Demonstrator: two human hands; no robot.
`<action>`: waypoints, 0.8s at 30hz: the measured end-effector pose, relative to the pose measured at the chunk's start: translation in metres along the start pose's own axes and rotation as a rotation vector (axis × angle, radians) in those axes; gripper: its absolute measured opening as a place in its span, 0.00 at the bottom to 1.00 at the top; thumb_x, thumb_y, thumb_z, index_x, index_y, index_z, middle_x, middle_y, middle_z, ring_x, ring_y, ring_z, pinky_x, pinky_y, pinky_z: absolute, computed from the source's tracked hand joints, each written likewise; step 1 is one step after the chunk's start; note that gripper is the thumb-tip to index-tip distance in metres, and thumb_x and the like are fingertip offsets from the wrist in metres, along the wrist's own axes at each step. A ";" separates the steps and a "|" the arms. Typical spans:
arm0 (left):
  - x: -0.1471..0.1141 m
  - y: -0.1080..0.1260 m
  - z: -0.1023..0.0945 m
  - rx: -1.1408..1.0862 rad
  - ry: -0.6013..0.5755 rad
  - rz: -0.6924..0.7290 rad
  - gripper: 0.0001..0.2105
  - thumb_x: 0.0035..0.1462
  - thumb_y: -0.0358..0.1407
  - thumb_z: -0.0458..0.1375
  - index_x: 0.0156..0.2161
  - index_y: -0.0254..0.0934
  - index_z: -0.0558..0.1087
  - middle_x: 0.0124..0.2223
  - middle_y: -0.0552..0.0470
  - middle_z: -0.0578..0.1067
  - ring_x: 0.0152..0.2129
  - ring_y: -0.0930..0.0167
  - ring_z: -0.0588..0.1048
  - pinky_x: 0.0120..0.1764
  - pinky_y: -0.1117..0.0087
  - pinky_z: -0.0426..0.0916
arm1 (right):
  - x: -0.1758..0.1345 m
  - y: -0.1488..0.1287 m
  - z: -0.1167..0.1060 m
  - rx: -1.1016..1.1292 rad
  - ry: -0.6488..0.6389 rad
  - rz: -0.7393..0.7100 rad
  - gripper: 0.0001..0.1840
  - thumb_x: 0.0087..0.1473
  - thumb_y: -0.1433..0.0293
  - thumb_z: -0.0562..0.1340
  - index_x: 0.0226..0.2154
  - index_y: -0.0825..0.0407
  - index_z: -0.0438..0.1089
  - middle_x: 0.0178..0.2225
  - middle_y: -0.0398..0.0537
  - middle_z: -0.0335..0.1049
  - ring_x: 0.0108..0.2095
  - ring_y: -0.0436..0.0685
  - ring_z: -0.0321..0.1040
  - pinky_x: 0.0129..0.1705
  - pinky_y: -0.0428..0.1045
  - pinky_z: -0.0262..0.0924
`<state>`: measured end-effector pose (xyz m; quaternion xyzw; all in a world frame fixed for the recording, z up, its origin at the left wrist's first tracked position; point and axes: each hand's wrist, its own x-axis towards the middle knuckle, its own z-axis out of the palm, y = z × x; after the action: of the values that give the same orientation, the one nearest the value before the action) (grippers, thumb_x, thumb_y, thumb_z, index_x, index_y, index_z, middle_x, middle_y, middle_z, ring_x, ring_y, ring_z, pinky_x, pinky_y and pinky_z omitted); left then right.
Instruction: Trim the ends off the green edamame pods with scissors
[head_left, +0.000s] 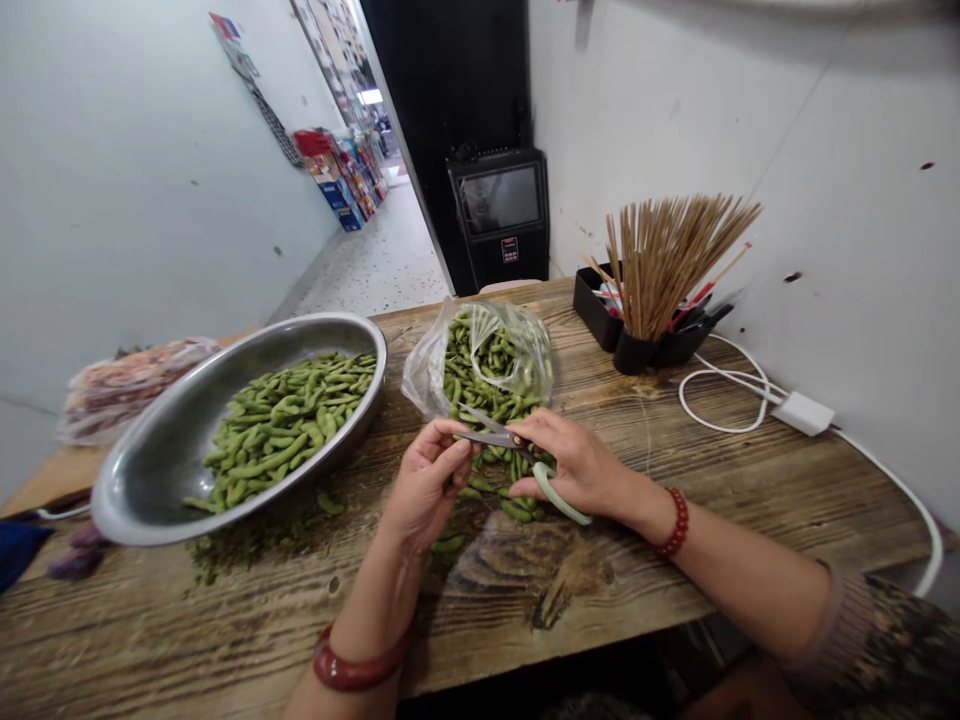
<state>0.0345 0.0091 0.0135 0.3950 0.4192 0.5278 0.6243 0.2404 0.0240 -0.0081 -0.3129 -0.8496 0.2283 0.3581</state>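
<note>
My right hand is closed round scissors with pale green handles; their blades are parted and point left. At the blade tips, my left hand is closed in a pinch, and its fingers hide what is between them. Just beyond both hands, a clear plastic bag lies open with green edamame pods in it. Several loose pods lie on the wood below the hands. To the left, a tilted steel basin holds a large heap of edamame pods.
Green trimmings lie under the basin's near edge. A bagged pinkish bundle sits at far left, near purple bulbs. At back right, a black holder carries wooden skewers; a white cable with adapter runs beside it.
</note>
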 end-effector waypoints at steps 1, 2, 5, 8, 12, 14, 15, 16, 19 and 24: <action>0.000 0.000 0.000 0.005 -0.001 0.003 0.11 0.46 0.34 0.66 0.34 0.34 0.70 0.25 0.56 0.72 0.15 0.83 0.59 0.18 0.82 0.50 | 0.000 0.000 0.000 -0.001 -0.002 0.001 0.31 0.49 0.61 0.69 0.52 0.55 0.63 0.43 0.54 0.66 0.41 0.58 0.65 0.44 0.53 0.63; 0.000 -0.001 0.000 0.010 -0.002 0.006 0.10 0.46 0.34 0.66 0.34 0.34 0.70 0.25 0.56 0.72 0.15 0.83 0.59 0.18 0.82 0.50 | 0.000 -0.001 -0.001 0.000 -0.004 0.001 0.31 0.49 0.61 0.69 0.52 0.55 0.64 0.43 0.54 0.66 0.41 0.58 0.65 0.44 0.52 0.63; 0.000 -0.002 0.000 0.012 -0.009 0.016 0.10 0.47 0.34 0.66 0.33 0.34 0.71 0.25 0.56 0.71 0.15 0.83 0.59 0.18 0.81 0.50 | 0.000 -0.002 -0.002 -0.001 -0.007 0.003 0.30 0.49 0.61 0.68 0.52 0.56 0.64 0.42 0.54 0.66 0.40 0.58 0.65 0.43 0.52 0.63; 0.000 -0.002 0.000 0.011 -0.015 0.015 0.10 0.47 0.34 0.66 0.34 0.34 0.71 0.25 0.56 0.72 0.15 0.82 0.59 0.18 0.81 0.50 | 0.000 -0.002 -0.002 0.000 -0.004 0.002 0.29 0.50 0.61 0.68 0.51 0.56 0.65 0.40 0.52 0.66 0.38 0.57 0.65 0.40 0.51 0.63; 0.000 -0.002 0.000 0.008 -0.016 0.019 0.10 0.48 0.33 0.66 0.34 0.34 0.70 0.25 0.55 0.72 0.15 0.83 0.58 0.18 0.81 0.50 | 0.000 -0.002 -0.002 0.015 0.011 -0.020 0.27 0.50 0.63 0.68 0.51 0.55 0.65 0.38 0.51 0.66 0.35 0.55 0.64 0.36 0.49 0.62; 0.000 -0.002 0.001 0.010 -0.017 0.019 0.10 0.47 0.33 0.66 0.34 0.34 0.70 0.25 0.55 0.72 0.15 0.83 0.58 0.18 0.81 0.50 | 0.000 -0.003 -0.002 0.013 0.011 -0.021 0.26 0.51 0.64 0.67 0.51 0.54 0.66 0.38 0.50 0.66 0.34 0.54 0.64 0.35 0.48 0.62; 0.000 -0.002 0.001 0.012 -0.018 0.019 0.10 0.47 0.33 0.66 0.34 0.34 0.70 0.25 0.55 0.71 0.15 0.83 0.59 0.18 0.82 0.50 | -0.001 -0.004 -0.002 0.007 0.008 -0.021 0.25 0.51 0.64 0.67 0.50 0.54 0.66 0.37 0.50 0.66 0.33 0.54 0.64 0.35 0.48 0.62; -0.001 -0.002 0.001 0.013 -0.019 0.020 0.09 0.47 0.33 0.66 0.34 0.34 0.70 0.25 0.55 0.71 0.15 0.83 0.59 0.18 0.82 0.50 | -0.001 -0.004 -0.002 0.001 0.006 -0.023 0.24 0.51 0.64 0.67 0.50 0.53 0.66 0.37 0.49 0.67 0.33 0.53 0.64 0.35 0.47 0.62; 0.000 0.000 0.000 -0.003 -0.019 0.010 0.08 0.49 0.32 0.65 0.34 0.34 0.70 0.26 0.55 0.71 0.16 0.82 0.59 0.18 0.82 0.51 | -0.001 -0.002 0.000 0.005 0.017 -0.018 0.24 0.52 0.63 0.67 0.49 0.54 0.66 0.37 0.50 0.67 0.33 0.54 0.65 0.35 0.48 0.62; 0.003 0.008 -0.008 -0.126 0.030 0.027 0.04 0.51 0.32 0.60 0.33 0.35 0.68 0.31 0.53 0.72 0.18 0.79 0.63 0.18 0.80 0.54 | -0.001 0.008 0.002 0.016 0.137 0.044 0.23 0.51 0.62 0.67 0.47 0.54 0.67 0.37 0.50 0.68 0.34 0.55 0.66 0.36 0.49 0.63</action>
<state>0.0247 0.0136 0.0179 0.3527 0.3890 0.5672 0.6344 0.2425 0.0286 -0.0145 -0.3434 -0.8142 0.2207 0.4129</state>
